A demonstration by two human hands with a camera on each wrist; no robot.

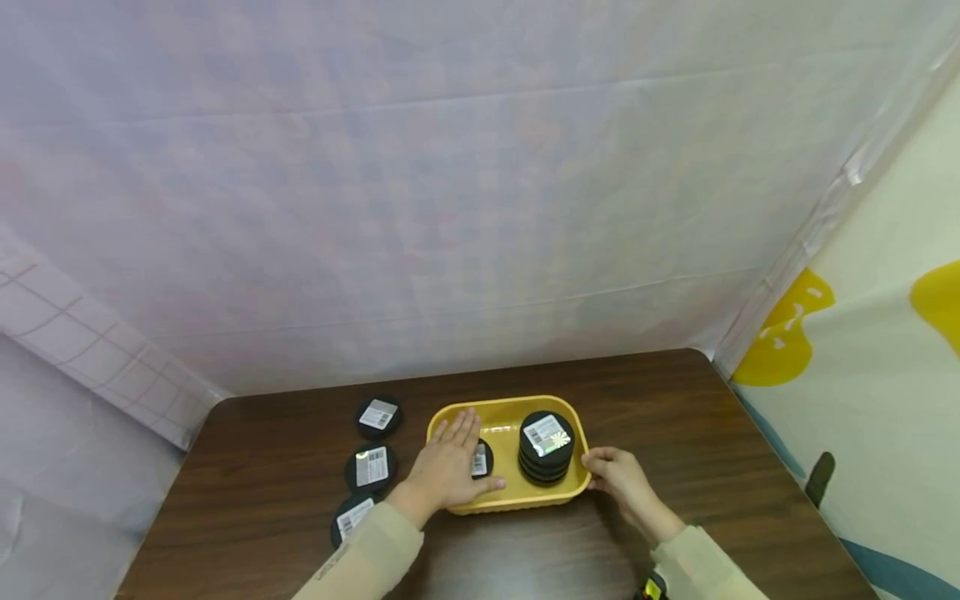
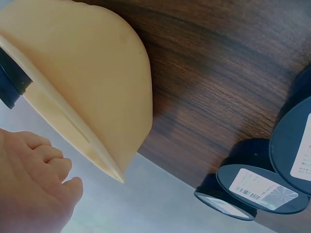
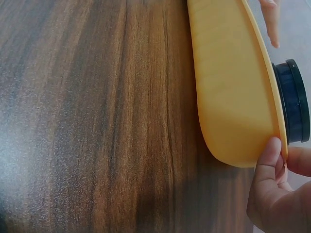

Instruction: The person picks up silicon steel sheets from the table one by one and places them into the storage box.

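A yellow plastic basin with rounded corners stands on the table. My left hand lies over its left part, fingers straight and thumb spread, partly covering a black round flat container with a barcode label. In the left wrist view that hand appears beside the basin's rim. On the basin's right end, my right hand pinches the rim between thumb and fingers; the right wrist view shows this hand at the corner. Near it, inside the basin, rises a stack of several black containers, labels up.
Left of the basin, three more black containers stand in a row on the dark wooden table: a far one, a middle one and a near one, partly behind the left sleeve. A pale curtain hangs behind the table.
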